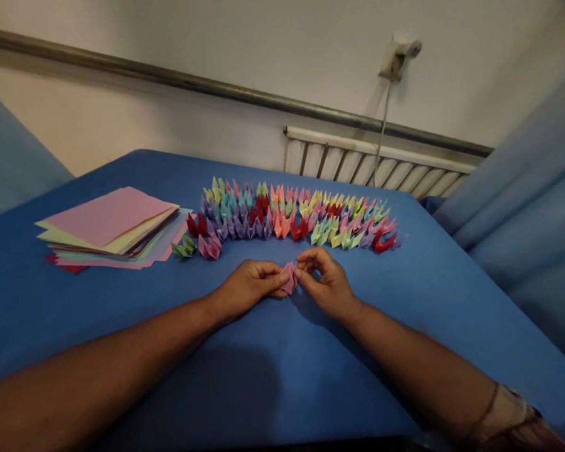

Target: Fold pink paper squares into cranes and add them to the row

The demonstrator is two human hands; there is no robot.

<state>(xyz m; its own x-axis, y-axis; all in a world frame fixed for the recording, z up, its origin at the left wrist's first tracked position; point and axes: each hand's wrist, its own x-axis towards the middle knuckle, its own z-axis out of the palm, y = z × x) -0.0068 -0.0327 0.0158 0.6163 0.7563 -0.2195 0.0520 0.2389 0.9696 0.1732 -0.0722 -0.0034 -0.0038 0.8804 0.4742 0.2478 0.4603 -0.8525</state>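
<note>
A small pink origami crane (pixel 289 279) is held between my two hands, low over the blue tabletop. My left hand (pixel 255 284) grips its left side between thumb and fingers. On the other side, the thumb and forefinger of my right hand (pixel 327 280) pinch its right edge. Part of the paper is hidden by my fingers. Just beyond stand several rows of folded paper cranes (pixel 282 223) in many colours. A pink crane (pixel 209 247) and a green crane (pixel 184 247) sit at the front left of those rows.
A stack of coloured paper sheets (pixel 113 216) lies at the left on the blue-covered table (pixel 207 389). Behind the table are a radiator (pixel 381 150), a metal pipe (pixel 216 86) and a socket with a cable (pixel 398 59). A blue curtain (pixel 522 207) hangs at the right.
</note>
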